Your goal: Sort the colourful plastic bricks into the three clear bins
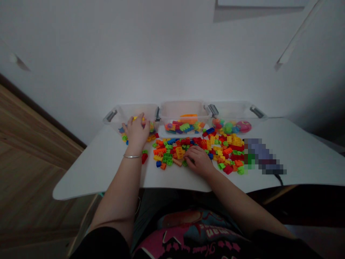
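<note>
My left hand (138, 132), a silver bangle on its wrist, reaches over the front of the left clear bin (121, 111) with its fingers spread. A yellow piece (134, 118) shows by its fingertips; it does not look gripped. My right hand (201, 162) rests at the front of a pile of toy building bricks (215, 147), fingers curled together. Beside those fingertips are a yellow brick (180, 153) and a green brick (184, 163); whatever the fingers hold is hidden. Red and green bricks (145, 157) lie right of my left wrist.
The middle clear bin (185, 108) holds mixed bricks and an orange piece. In the right clear bin (231, 109) are rounded toys, one of them pink (244, 126). A blurred-out object with a cable (279, 178) lies right of the pile on the white table (304, 158). A wall stands behind.
</note>
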{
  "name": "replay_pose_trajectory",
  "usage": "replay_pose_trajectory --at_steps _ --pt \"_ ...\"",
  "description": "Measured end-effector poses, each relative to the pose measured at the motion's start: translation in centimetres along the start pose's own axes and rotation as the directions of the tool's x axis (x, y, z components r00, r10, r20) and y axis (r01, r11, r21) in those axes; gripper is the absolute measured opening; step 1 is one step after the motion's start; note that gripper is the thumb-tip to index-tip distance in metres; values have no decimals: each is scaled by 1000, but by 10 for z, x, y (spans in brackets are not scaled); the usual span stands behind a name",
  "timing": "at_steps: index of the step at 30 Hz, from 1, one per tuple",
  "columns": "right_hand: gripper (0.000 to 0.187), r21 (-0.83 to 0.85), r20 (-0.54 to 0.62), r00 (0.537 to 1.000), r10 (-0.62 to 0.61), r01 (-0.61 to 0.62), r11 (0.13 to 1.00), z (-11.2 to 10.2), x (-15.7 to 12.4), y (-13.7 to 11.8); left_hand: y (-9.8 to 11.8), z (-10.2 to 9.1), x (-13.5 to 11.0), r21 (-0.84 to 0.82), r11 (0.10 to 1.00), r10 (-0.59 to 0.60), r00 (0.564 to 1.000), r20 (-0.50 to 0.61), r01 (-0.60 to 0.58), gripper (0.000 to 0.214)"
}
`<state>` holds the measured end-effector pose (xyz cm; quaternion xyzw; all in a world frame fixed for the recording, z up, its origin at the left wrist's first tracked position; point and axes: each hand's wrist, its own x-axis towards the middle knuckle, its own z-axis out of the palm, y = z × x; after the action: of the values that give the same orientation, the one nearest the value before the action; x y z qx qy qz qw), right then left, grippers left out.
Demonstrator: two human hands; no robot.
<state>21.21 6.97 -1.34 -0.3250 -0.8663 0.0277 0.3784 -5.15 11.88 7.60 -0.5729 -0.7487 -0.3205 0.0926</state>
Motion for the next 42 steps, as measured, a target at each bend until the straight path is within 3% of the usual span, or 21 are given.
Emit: replay_pose_trajectory --at_steps 3,5,10,15,17,24,27,35,37,38,42 --pt "16 4 -3 1000 8 -8 1000 0 0 0 8 -7 -26 20 995 94 995 22 -94 58" --pt "15 0 -5 1000 15 -15 1000 0 0 0 16 -7 -48 21 976 212 972 105 -215 57" --pt "14 -23 -14 996 86 -86 996 -2 0 -1 31 9 -100 -50 880 453 805 384 -472 53" --pt "15 -43 -28 994 109 -110 993 -1 -1 1 36 22 -124 -104 785 590 683 431 -611 48" --pt "15 -49 -27 994 109 -110 993 -1 -1 1 36 22 -126 -97 777 598 682 421 -622 47" --pt "17 -60 -32 990 140 -142 988 -3 1 0 31 18 -126 42 869 444 813 376 -494 50" --pt "19 -54 -61 983 175 -178 983 -2 -1 1 31 17 -127 87 895 376 846 379 -437 50" --pt "48 -14 -194 933 302 -311 950 3 -6 10 33 14 -123 193 923 268 915 301 -333 51" --pt "49 -8 -206 925 319 -327 945 3 -6 11 35 16 -123 166 908 325 896 304 -386 54" --pt "49 -7 -211 923 323 -332 943 3 -6 11 37 17 -124 130 887 387 866 318 -444 54" --pt "46 -9 -228 918 323 -334 942 3 -6 11 51 21 -131 -58 749 629 680 378 -661 55"
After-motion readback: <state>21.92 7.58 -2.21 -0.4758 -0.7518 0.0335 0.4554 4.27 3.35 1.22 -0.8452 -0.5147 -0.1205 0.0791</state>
